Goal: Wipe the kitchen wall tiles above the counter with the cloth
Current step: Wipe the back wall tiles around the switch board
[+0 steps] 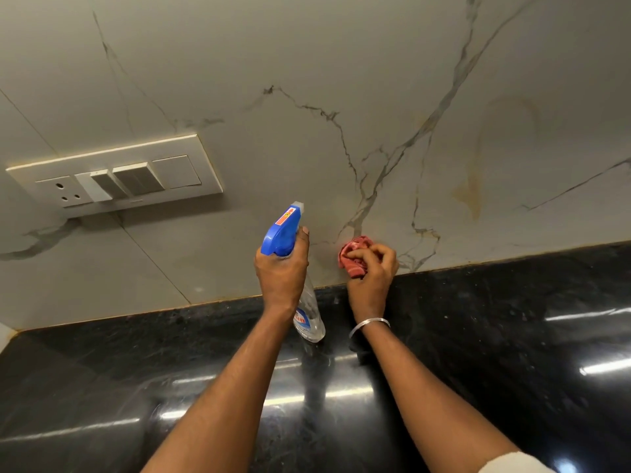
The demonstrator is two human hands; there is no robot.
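Note:
My left hand (281,271) grips a clear spray bottle (309,314) by its blue trigger head (281,233), nozzle aimed at the wall tiles (307,148). The bottle hangs just above the counter. My right hand (372,268) grips a bunched red cloth (351,252) and holds it against the lowest strip of tile, just above the counter's back edge. The tiles are pale grey with dark marble veins. A yellowish stain (473,192) runs down the tile to the right of the cloth.
A white switch and socket plate (116,174) is set in the wall at the left, above the bottle's level. The glossy black stone counter (512,336) fills the lower part of the view and reflects ceiling lights.

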